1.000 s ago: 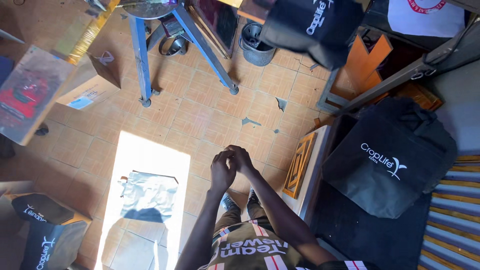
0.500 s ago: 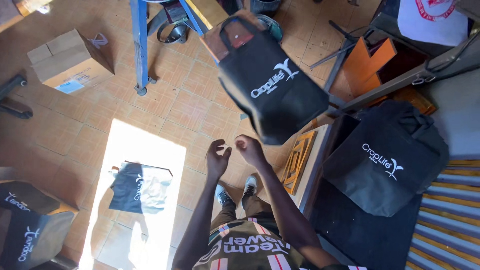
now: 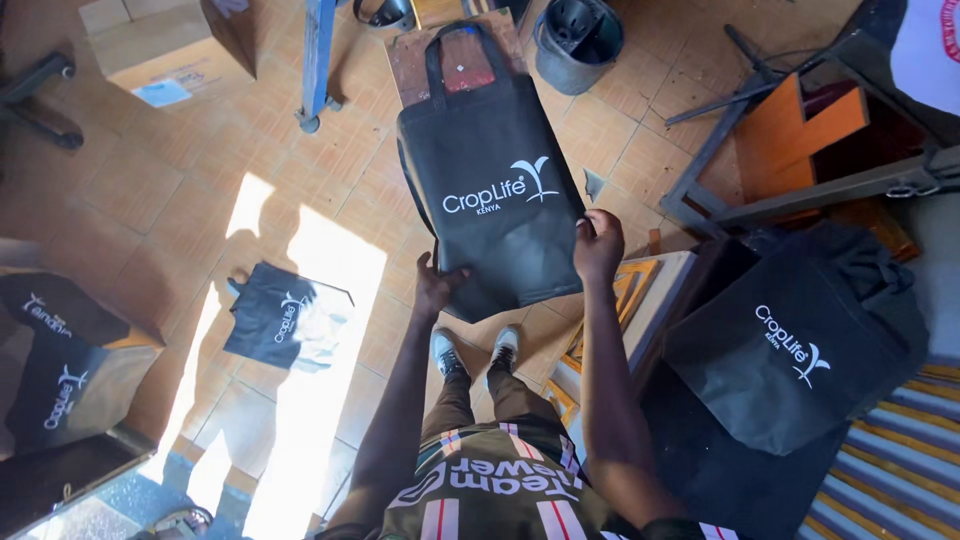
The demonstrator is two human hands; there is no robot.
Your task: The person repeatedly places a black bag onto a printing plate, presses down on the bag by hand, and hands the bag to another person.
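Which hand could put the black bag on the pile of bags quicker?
Probably the right hand. It grips the black bag at the edge nearer the bag pile on the person's right. The left hand holds the far corner.

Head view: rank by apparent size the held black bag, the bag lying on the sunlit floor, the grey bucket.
1. Held black bag, gripped by left hand and right hand; being nearer the camera inflates it.
2. Floor bag.
3. Grey bucket, cut off by the frame edge, so unsure against the floor bag.
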